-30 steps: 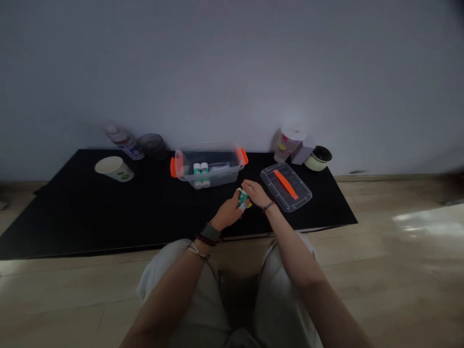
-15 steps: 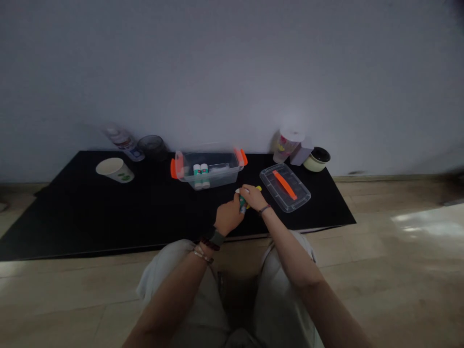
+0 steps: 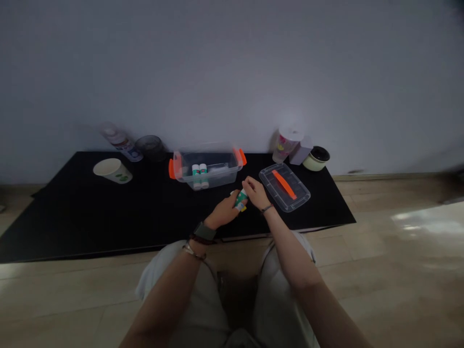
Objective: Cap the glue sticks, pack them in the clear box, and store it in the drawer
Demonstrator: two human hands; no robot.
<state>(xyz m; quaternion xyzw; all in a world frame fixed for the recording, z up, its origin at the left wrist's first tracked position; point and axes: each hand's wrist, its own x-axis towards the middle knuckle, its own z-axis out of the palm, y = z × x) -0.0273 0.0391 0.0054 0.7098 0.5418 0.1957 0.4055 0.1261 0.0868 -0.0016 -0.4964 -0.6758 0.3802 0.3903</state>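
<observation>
Apparent glue stick (image 3: pixel 240 200), a light, smooth plastic tube best taken by the barrel: left hand (image 3: pixel 224 214) closed around it, right hand (image 3: pixel 256 192) at its upper end, contact unclear. Held above the black mat (image 3: pixel 90 222), near the clear plastic box (image 3: pixel 222 178).

We're in what looks like a room at home: a flat black mat (image 3: pixel 108 212) left of our left hand (image 3: pixel 223 215), a pale wood-grain floor (image 3: pixel 380 270) right of our right hand (image 3: pixel 255 192).

No legible text or labels anywhere

Wall (image 3: pixel 232 63) — plain pale grey | floor (image 3: pixel 398 290) — light wood planks | sunlight patch (image 3: pixel 427 220) — right side
</observation>
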